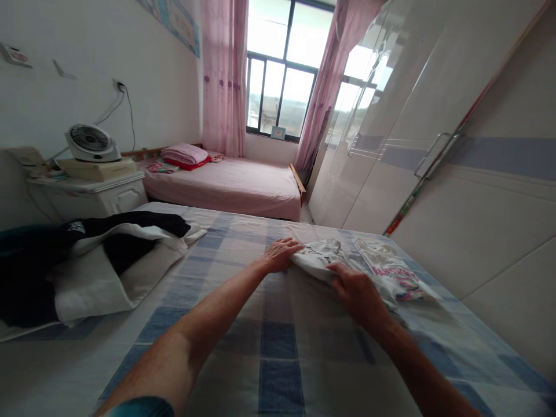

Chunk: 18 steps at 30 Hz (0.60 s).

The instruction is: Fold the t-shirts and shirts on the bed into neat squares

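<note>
A white shirt with dark lettering lies bunched and partly folded on the bed. My left hand grips its left edge, fingers bent over the cloth. At the near edge, my right hand is closed on the fabric, thumb and forefinger pinching it. Just right of that lies a folded white T-shirt with pink lettering and a coloured print. Part of the cloth beneath my right hand and wrist is hidden.
Black and white clothes lie heaped on the left of the blue-and-white checked bed sheet. A nightstand carries a box and a fan. Beyond stands a pink bed; a glossy wardrobe lines the right side.
</note>
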Available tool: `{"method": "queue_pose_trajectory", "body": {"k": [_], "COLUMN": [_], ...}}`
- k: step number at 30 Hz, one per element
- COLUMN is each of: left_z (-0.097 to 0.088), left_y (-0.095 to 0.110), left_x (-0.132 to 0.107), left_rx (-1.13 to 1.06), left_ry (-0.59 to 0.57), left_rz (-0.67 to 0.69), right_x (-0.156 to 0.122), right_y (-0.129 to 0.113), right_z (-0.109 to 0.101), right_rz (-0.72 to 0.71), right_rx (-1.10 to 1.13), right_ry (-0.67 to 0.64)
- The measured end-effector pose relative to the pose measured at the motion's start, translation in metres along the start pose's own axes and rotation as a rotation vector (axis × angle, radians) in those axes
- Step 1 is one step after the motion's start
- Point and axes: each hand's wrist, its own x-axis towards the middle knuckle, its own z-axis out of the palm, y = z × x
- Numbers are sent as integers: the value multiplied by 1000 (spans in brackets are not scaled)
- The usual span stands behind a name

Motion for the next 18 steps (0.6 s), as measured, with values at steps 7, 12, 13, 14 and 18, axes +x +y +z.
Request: {"method": "queue_pose_trajectory", "body": {"k": [7,12,13,14,18], "left_z": [-68,-136,-147,-158,-201], "left_y": [19,9,5,0,-16], "left_x": [9,41,49,57,75], "left_rx": [-229,-134,-115,-112,-160], "left_ry": [266,365,378,398,521], "left_rz": [-144,-325,-358,-383,-323], "right_x": [26,91,107,122,166], "right_y": [41,70,71,70,50], "right_z": [-104,-111,-108,-105,-102], "right_rz": [104,70,53,44,39], "right_rx": [244,488,499,493,403], "right_ry": [157,212,238,271,449]}}
